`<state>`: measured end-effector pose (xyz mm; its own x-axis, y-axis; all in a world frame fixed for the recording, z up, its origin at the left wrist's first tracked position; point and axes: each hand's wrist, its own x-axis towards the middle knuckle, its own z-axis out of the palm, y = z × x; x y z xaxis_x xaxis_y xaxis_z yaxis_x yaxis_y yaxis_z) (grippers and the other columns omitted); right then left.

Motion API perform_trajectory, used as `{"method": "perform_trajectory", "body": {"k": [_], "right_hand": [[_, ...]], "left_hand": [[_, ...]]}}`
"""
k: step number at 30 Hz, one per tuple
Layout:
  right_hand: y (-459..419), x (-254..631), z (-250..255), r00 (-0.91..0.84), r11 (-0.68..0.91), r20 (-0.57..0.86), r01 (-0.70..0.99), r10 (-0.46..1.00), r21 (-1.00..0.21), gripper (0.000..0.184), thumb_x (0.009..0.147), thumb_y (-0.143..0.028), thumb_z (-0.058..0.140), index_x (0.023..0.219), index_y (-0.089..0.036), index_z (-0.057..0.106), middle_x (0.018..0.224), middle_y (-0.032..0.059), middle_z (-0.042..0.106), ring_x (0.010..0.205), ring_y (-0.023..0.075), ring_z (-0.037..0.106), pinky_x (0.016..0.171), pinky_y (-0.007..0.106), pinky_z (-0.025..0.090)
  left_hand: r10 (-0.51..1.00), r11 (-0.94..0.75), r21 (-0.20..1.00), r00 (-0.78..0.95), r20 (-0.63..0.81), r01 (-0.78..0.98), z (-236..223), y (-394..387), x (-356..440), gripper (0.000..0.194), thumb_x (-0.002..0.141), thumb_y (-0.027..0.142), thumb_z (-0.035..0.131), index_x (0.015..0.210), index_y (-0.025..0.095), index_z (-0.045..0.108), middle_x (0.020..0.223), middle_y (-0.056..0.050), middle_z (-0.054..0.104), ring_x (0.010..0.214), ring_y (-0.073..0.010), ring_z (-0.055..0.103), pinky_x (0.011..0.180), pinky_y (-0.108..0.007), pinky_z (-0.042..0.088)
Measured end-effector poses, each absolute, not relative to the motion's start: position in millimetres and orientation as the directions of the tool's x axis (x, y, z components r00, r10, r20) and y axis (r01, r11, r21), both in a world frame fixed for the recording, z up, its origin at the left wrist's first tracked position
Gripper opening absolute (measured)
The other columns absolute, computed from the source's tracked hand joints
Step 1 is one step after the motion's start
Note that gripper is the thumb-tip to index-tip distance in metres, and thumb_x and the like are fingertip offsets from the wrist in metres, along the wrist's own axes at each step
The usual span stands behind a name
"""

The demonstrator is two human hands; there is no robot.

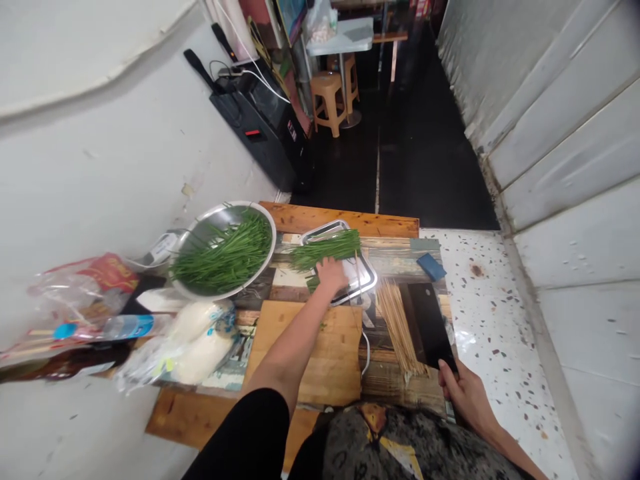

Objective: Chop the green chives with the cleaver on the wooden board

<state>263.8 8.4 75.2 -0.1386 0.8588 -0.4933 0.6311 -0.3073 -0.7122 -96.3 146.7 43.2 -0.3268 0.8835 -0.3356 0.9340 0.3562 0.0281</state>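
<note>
My left hand [333, 275] reaches over a metal tray [369, 280], its fingers closed round some green chives whose ends show beside it. Right beyond those fingers, a bundle of long chives [327, 250] lies across the tray. In my right hand [467, 393] is the handle of a dark, broad-bladed cleaver [427, 320]. The blade hangs over the table's right side, beside a bunch of thin wooden skewers [397, 327]. A wooden cutting board [320, 353] lies under my left forearm, which hides part of it.
A metal bowl [273, 243] of chives stands at the left. Nearer are a plastic bag of white food [195, 340], a plastic bottle [123, 327] and a dark glass bottle [65, 363]. A blue packet [431, 267] lies at the far right. A black speaker-like box [260, 127] and stools [329, 100] stand beyond.
</note>
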Motion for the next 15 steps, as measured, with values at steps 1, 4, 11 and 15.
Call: {"method": "perform_trajectory", "body": {"k": [1, 4, 11, 15], "right_hand": [[7, 267, 74, -0.129, -0.316, -0.496, 0.63, 0.858, -0.71, 0.038, 0.082, -0.058, 0.041, 0.073, -0.022, 0.048, 0.05, -0.0002, 0.056, 0.042, 0.0162, 0.054, 0.045, 0.027, 0.041], [5, 277, 73, -0.112, -0.322, -0.508, 0.652, 0.854, -0.686, 0.039, 0.082, -0.059, 0.041, 0.07, -0.022, 0.047, 0.05, -0.0002, 0.055, 0.043, 0.0161, 0.053, 0.046, 0.026, 0.041], [5, 292, 76, -0.095, -0.283, -0.462, 0.678, 0.882, -0.679, 0.04, 0.082, -0.059, 0.039, 0.073, -0.023, 0.052, 0.05, 0.0011, 0.057, 0.042, 0.0166, 0.053, 0.045, 0.026, 0.041], [7, 295, 79, -0.127, -0.261, -0.458, 0.675, 0.88, -0.69, 0.042, 0.082, -0.059, 0.037, 0.072, -0.022, 0.055, 0.05, 0.0015, 0.057, 0.042, 0.0171, 0.053, 0.044, 0.027, 0.041]], "left_hand": [[0.894, 0.365, 0.053, -0.334, -0.298, 0.93, 42, 155, -91, 0.037, 0.076, 0.037, 0.053, 0.101, 0.012, 0.062, 0.112, -0.019, 0.058, 0.112, -0.0327, 0.047, 0.095, -0.048, 0.032], [0.89, 0.395, 0.106, -0.351, -0.29, 0.913, 34, 177, -74, 0.042, 0.085, 0.039, 0.038, 0.094, 0.009, 0.066, 0.098, -0.019, 0.064, 0.098, -0.0289, 0.058, 0.085, -0.04, 0.042], [0.889, 0.392, 0.115, -0.344, -0.303, 0.913, 18, 192, -62, 0.039, 0.089, 0.027, 0.033, 0.091, 0.008, 0.068, 0.091, -0.018, 0.067, 0.091, -0.0243, 0.063, 0.075, -0.03, 0.048], [0.906, 0.379, 0.112, -0.343, -0.248, 0.919, 28, 187, -60, 0.036, 0.088, 0.021, 0.034, 0.091, 0.006, 0.067, 0.089, -0.02, 0.066, 0.091, -0.0266, 0.063, 0.075, -0.034, 0.048]]}}
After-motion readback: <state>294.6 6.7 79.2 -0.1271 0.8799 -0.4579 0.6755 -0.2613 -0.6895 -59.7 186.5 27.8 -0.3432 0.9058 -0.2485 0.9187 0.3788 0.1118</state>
